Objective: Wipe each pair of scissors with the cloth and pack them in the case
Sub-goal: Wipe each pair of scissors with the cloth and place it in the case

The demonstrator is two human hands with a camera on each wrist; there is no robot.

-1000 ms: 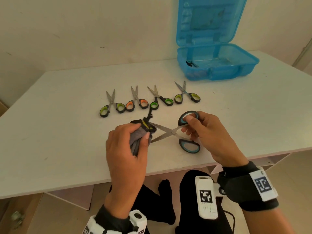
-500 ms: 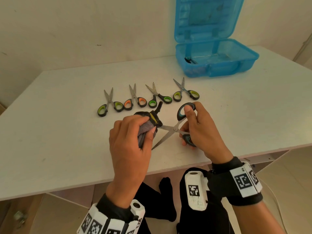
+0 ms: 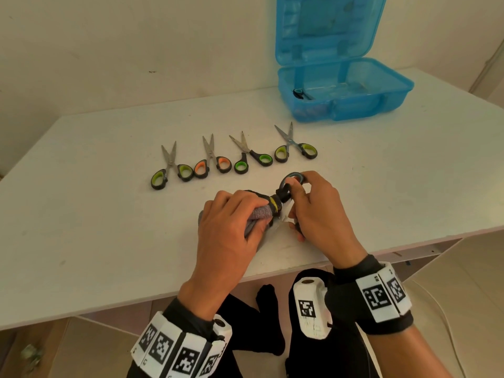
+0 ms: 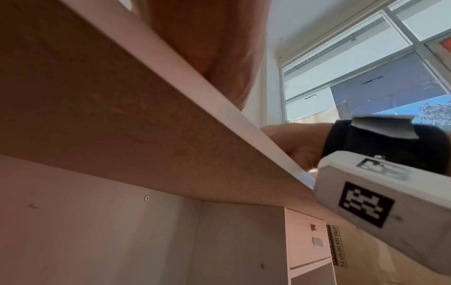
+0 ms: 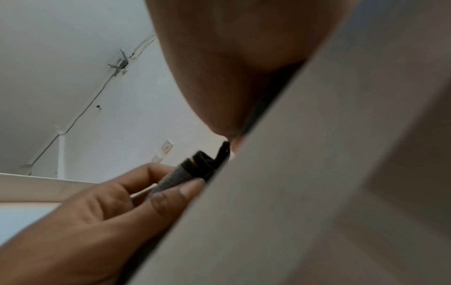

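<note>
The scissors in hand are held just above the near part of the counter, between the two hands; only one black loop with a blue lining shows, along with a sliver of pale blade by the cloth; the rest is hidden. The grey cloth, with its dark band and thin yellow stripe, is bunched round the blades; the left hand has its grip closed around that bundle, and the right hand has its grip closed on the handles, a fingertip through the upper loop.

The main risk, as I judge it, lies in the blades being out of sight under the cloth; if the handles close or the cloth slips, an edge could snag the fabric or nick the left fingers; a slack hold on the loop could also let the pair twist and drop onto the counter.

Beyond the hands, four scissors lie flat in a row: a yellow-green pair, an orange pair, a bright green pair and a lime pair; all apart from one another, blades pointing away. Far right stands the blue case, lid upright, with one dark-handled item inside, probably scissors.
</note>
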